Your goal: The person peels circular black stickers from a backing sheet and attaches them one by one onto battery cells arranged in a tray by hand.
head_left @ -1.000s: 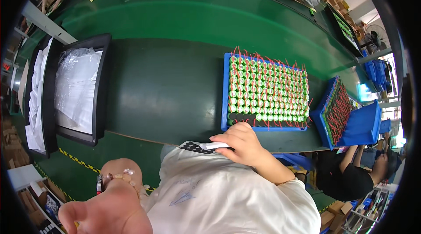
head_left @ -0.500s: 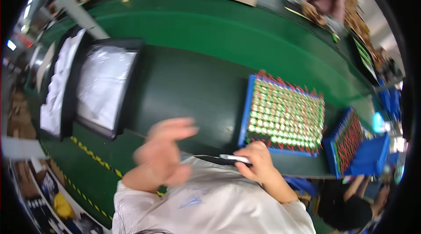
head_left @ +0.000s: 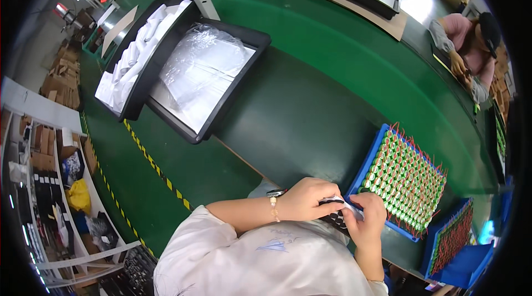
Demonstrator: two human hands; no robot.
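Note:
Close in front of my body, my left hand (head_left: 308, 200) and my right hand (head_left: 369, 218) meet at a small white piece (head_left: 354, 210) with a black part beside it. My right fingers pinch the white piece, while the left fingertips close on its other end. Fingers cover much of it, so its exact kind does not show. Just beyond my right hand lies a blue tray (head_left: 370, 162), packed with rows of green cylindrical cells (head_left: 402, 179) with red wires sticking up.
Another blue tray (head_left: 468, 267) stands tilted at the right, beside more red-wired cells (head_left: 453, 235). Two black bins, one with clear plastic bags (head_left: 202, 63), the other with white sheets (head_left: 138, 55), are at the left. A co-worker (head_left: 471, 55) sits across the green table.
My left hand has come down and right to meet my right hand at the white piece. The view has turned, so the bins and tray appear farther right.

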